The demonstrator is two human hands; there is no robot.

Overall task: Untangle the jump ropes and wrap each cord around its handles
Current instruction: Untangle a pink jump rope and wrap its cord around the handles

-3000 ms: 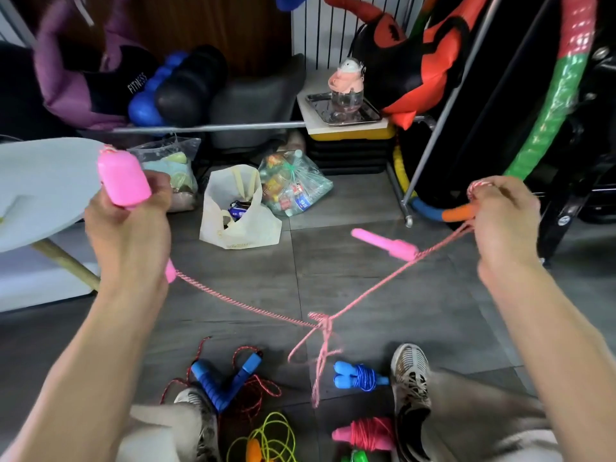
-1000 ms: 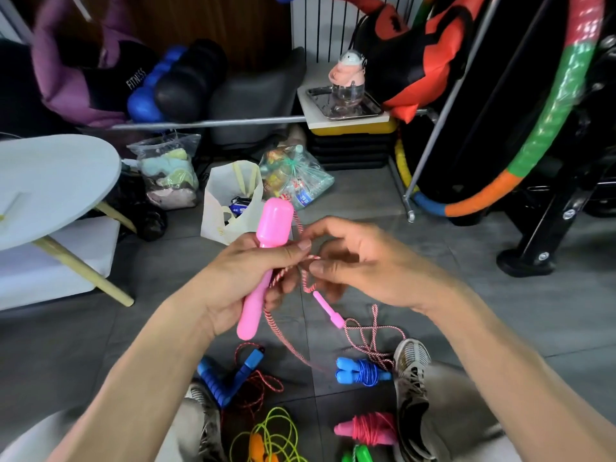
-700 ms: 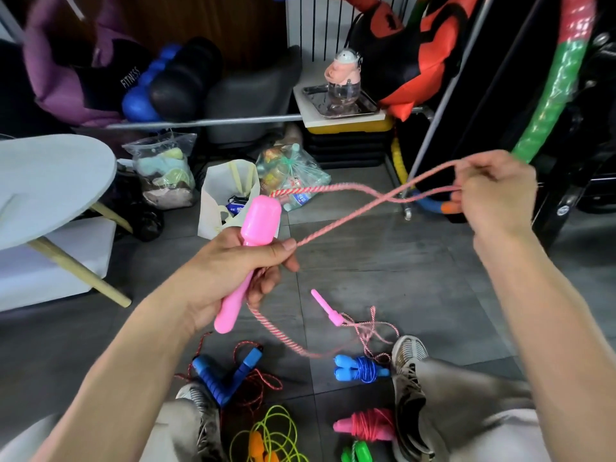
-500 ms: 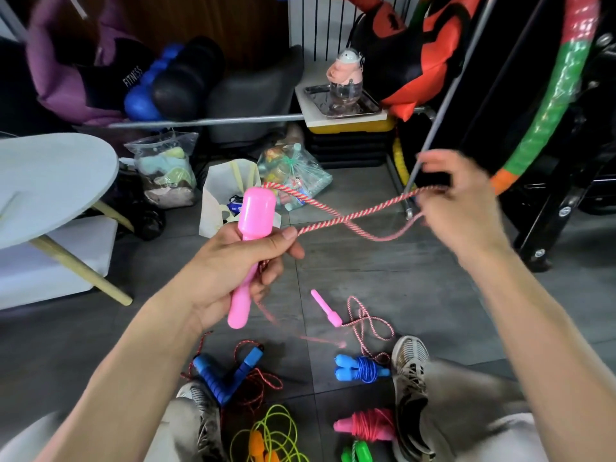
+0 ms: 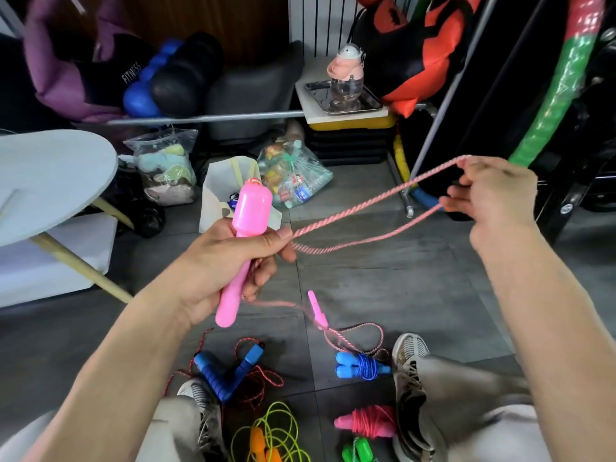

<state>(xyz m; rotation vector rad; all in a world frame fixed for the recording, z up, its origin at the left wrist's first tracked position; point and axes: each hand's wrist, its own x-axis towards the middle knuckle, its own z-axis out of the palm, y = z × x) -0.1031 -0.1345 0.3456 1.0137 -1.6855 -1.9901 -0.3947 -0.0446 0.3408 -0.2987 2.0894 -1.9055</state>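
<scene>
My left hand (image 5: 226,261) is wrapped tight round the pink handle (image 5: 245,235), held upright over the middle of the floor, thumb pinning the pink cord (image 5: 366,203) against it. My right hand (image 5: 493,198) is out toward the right edge of the floor, fingers curled, pinching a loop of that cord so two strands run taut between the hands. The second pink handle (image 5: 316,310) lies on the floor below, its cord slack and curling beside it.

I judge the cord light, soft and limp, a twisted braid with some grip; it should kink and snag on itself unless kept under tension. The handles look like hard, smooth, light plastic, so the narrow shaft is the place to hold and wind onto.

The floor (image 5: 400,288) is grey tile, flat and bare here. Near its front edge lie a blue-handled rope (image 5: 230,371), still loose, a yellow-green one (image 5: 276,435), and wound blue (image 5: 360,366) and red bundles (image 5: 366,423). A pale round table (image 5: 50,175) stands left; bags and gym gear crowd the back.
</scene>
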